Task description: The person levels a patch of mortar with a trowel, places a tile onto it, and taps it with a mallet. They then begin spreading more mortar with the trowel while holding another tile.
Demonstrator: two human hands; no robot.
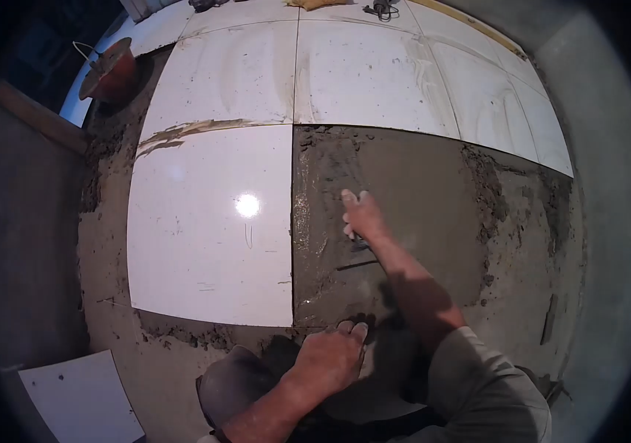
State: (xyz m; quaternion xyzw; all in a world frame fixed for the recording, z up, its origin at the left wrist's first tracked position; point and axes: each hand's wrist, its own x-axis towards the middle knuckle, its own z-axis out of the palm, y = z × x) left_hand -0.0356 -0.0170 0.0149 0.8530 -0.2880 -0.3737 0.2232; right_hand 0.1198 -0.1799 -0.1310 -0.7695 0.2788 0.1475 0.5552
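My right hand (363,215) is closed around the handle of a trowel (341,168). Its grey blade lies against the wet mortar bed (426,199) and is hard to tell from it. My left hand (329,358) is curled into a fist in front of my knee, near the mortar's front edge; whatever it may hold is hidden. Left of the mortar lies a glossy white tile (208,244), its right edge bordering the bed. A short dark strip (357,266) shows on the mortar just below my right hand, perhaps a shadow.
Laid white tiles (363,70) smeared with mortar run along the back. A reddish bucket (111,74) stands at back left. A loose piece of white tile (83,399) lies at front left. A grey wall (615,148) bounds the right side, with crumbly mortar (489,192) near it.
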